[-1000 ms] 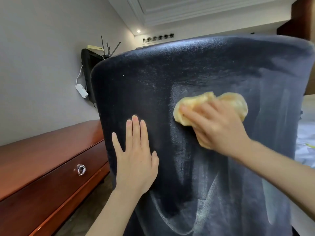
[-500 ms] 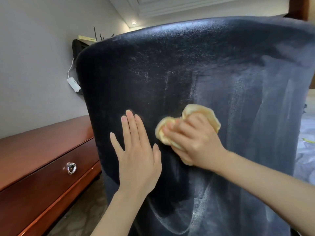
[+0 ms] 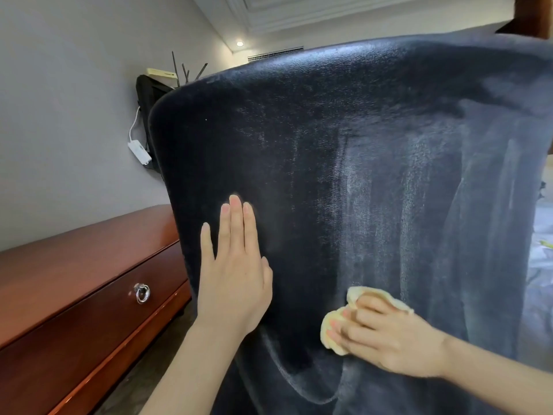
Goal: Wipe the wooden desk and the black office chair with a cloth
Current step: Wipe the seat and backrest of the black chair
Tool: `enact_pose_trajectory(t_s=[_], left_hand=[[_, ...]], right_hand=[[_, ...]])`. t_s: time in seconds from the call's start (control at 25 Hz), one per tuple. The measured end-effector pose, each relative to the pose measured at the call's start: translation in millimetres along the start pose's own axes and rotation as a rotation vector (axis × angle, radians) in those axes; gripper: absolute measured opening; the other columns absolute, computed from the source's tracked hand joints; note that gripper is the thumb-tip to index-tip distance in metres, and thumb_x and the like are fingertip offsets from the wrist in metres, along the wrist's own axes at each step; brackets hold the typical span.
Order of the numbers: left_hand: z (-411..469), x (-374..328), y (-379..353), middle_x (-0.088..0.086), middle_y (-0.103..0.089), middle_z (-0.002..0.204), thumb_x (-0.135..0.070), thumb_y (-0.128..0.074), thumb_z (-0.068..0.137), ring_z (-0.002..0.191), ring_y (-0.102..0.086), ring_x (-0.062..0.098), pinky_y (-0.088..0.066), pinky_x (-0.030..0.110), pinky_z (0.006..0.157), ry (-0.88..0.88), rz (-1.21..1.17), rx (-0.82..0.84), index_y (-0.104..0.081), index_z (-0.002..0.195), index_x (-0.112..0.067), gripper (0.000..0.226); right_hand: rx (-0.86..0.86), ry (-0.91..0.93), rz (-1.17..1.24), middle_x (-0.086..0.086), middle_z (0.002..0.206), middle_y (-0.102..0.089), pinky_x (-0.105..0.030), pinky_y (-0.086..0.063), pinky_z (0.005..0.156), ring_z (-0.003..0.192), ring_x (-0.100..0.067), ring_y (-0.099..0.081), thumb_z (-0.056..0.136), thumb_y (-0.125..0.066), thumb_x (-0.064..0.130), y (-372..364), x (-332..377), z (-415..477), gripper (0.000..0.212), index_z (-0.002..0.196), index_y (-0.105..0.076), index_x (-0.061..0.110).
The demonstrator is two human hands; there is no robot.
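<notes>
The black chair back [image 3: 344, 175] fills the view, upright beside the wooden table [image 3: 74, 280]; its leathery skin looks smooth and firm, likely prone to swivel, so bracing suits it. The left hand [image 3: 236, 274] lies flat against it, fingers straight. The right hand [image 3: 389, 336] clutches the soft, light, bunched yellow cloth [image 3: 338, 324] low on the back.

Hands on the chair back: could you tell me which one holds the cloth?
The right hand grips the yellow cloth; the left hand rests flat, empty.
</notes>
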State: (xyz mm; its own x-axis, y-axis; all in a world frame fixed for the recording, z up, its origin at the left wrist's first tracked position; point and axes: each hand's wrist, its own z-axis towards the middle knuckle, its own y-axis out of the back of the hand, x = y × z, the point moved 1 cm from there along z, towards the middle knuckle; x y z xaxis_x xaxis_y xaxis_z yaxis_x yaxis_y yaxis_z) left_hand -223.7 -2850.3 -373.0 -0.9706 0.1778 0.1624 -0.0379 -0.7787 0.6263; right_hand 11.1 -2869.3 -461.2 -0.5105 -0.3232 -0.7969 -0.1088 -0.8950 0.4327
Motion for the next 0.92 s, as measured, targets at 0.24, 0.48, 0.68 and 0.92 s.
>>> enact_pose_trajectory(t_s=[0.24, 0.48, 0.68, 0.92], left_hand=[[0, 4, -5, 0.020, 0.019, 0.155, -0.032, -0.029, 0.095, 0.146, 0.012, 0.032, -0.003, 0.046, 0.119, 0.012, -0.101, -0.058, 0.022, 0.143, -0.003, 0.076], [6, 11, -19, 0.020, 0.012, 0.157, -0.021, -0.043, 0.092, 0.147, 0.006, 0.031, 0.005, 0.033, 0.119, 0.040, -0.247, -0.044, 0.013, 0.146, 0.001, 0.081], [11, 29, -25, -0.003, 0.023, 0.157, -0.012, -0.048, 0.092, 0.147, 0.003, 0.018, 0.001, 0.027, 0.117, 0.130, -0.507, -0.030, 0.016, 0.150, -0.017, 0.087], [-7, 13, -32, -0.012, 0.036, 0.146, -0.004, -0.048, 0.090, 0.144, 0.021, 0.009, 0.007, 0.031, 0.117, 0.122, -0.596, 0.015, 0.032, 0.137, -0.028, 0.095]], right_hand=[[-0.354, -0.284, -0.063, -0.008, 0.108, -0.070, -0.041, -0.041, 0.081, 0.090, -0.030, -0.056, 0.102, -0.031, 0.012, 54, -90, 33, 0.041, 0.106, -0.072, 0.008], [-0.659, -0.453, -0.176, -0.008, 0.095, -0.071, -0.038, -0.045, 0.070, 0.078, -0.030, -0.063, 0.085, -0.065, 0.001, 84, -132, 120, 0.014, 0.092, -0.074, 0.009], [-0.521, -0.443, -0.122, -0.006, 0.081, -0.064, -0.037, -0.036, 0.070, 0.073, -0.027, -0.056, 0.080, -0.060, 0.002, 74, -103, 149, 0.013, 0.079, -0.070, 0.010], [-0.182, -0.261, -0.104, 0.002, 0.078, -0.058, -0.037, -0.036, 0.092, 0.068, -0.020, -0.053, 0.087, -0.048, 0.007, 32, -23, 101, 0.020, 0.087, -0.067, 0.015]])
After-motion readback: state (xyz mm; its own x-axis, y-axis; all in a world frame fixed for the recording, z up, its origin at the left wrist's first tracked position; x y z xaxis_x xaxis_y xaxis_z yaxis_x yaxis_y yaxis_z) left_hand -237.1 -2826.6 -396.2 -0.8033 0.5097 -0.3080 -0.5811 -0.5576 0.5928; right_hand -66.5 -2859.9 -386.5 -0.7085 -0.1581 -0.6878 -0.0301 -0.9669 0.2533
